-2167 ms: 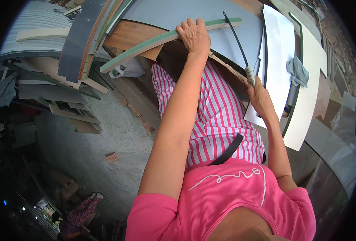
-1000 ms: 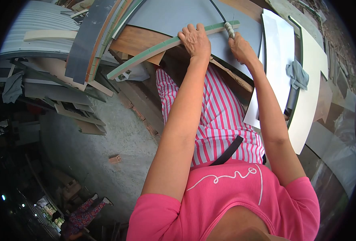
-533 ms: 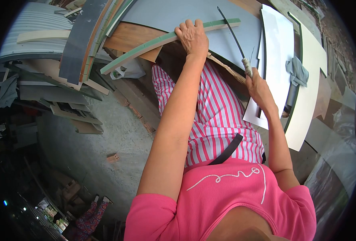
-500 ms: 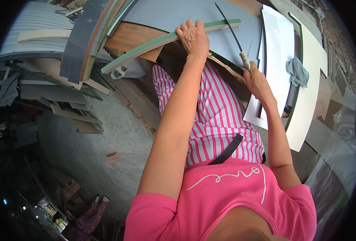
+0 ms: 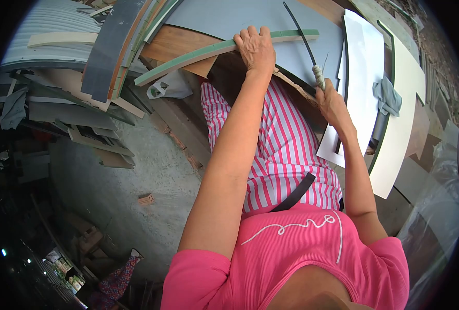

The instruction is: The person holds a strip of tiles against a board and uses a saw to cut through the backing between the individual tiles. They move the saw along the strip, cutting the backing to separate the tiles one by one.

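Observation:
My left hand (image 5: 257, 49) is wrapped over a long strip (image 5: 198, 55), green on top and pale along its side, with evenly spaced cross marks. The strip lies across a grey board (image 5: 214, 18) and a brown wooden board (image 5: 170, 44). In my right hand (image 5: 334, 106) is a long, thin dark blade (image 5: 304, 40) with a pale wrapped handle (image 5: 318, 76). The blade points away from me and crosses over the strip near its right end. My fingers close round the lower part of the handle.
White panels (image 5: 364, 62) lie at the right, with a grey cloth (image 5: 388, 96) on them. Stacked strips and boards (image 5: 108, 51) stand at the left. A white plastic bag (image 5: 172, 87) sits below the strip. A brick piece (image 5: 146, 199) and another person's leg (image 5: 119, 276) show on the floor side.
The whole view has shifted slightly, so most things appear a little further right. Both hands keep their grips, and the blade still crosses the strip near its right end.

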The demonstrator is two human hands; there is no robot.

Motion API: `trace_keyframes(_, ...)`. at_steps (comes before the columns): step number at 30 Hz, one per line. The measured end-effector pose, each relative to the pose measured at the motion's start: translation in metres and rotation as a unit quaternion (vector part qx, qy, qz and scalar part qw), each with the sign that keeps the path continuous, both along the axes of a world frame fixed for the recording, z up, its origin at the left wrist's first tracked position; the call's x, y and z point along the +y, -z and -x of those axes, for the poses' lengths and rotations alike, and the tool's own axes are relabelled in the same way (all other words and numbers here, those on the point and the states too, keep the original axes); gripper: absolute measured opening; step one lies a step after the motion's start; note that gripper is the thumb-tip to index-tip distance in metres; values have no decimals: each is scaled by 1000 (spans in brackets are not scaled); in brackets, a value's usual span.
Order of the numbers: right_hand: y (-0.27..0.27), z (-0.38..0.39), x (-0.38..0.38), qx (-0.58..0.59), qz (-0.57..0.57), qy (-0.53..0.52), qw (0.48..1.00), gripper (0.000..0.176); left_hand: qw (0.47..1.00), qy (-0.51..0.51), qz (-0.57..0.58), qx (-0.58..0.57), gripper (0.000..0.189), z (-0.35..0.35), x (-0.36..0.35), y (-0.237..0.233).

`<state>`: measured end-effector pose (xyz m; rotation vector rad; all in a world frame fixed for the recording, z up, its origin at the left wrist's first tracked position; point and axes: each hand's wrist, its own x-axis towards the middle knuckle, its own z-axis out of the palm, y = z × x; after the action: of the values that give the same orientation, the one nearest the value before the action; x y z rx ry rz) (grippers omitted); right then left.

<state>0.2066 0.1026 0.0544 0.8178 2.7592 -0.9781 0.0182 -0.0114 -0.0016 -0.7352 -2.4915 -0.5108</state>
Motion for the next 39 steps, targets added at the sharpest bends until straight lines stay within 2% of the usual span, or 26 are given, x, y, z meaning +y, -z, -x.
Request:
trace_keyframes(3, -10, -37, -14, -57, 10, 17, 998, 25, 1000, 1, 5, -1, 12, -1, 2, -1)
trace_keyframes(6, -9, -36, -11, -54, 21, 15, 998, 26, 1000, 4, 3, -3, 11, 1, 1, 0)
trace_keyframes(11, 22, 47, 17, 53, -34, -18, 998, 29, 1000, 0, 0, 7, 11, 0, 2, 1)
trace_keyframes(14, 20, 89, 20, 74, -33, -9, 997, 30, 1000, 1, -22, 5, 13, 0, 2, -2)
trace_keyframes(16, 13, 96, 19, 51, 27, 22, 998, 30, 1000, -17, -18, 1, 11, -1, 3, -4)
trace_keyframes(22, 13, 9, 6, 26, -15, -17, 999, 27, 1000, 1, -12, 6, 12, -1, 2, 0)
trace_keyframes(24, -4, -23, -10, -38, 17, 23, 999, 25, 1000, 1, -13, 6, 13, 0, 2, 1)
trace_keyframes(27, -14, -46, -17, -60, 24, 26, 998, 24, 1000, 3, -14, 1, 12, 0, 3, 1)
trace_keyframes(31, -7, -10, -1, -25, -2, 0, 1000, 25, 1000, 1, -12, 2, 12, -1, 2, 0)
trace_keyframes(33, 13, 32, 15, 43, -19, -22, 999, 27, 1000, 0, -14, 3, 12, -1, 2, 0)
trace_keyframes(35, 22, 77, 23, 61, -46, -25, 997, 30, 1000, 0, -17, 8, 12, 0, 4, -2)
trace_keyframes(39, 4, 95, 19, 32, 18, 18, 999, 32, 1000, -8, -28, 1, 13, -2, 3, -2)
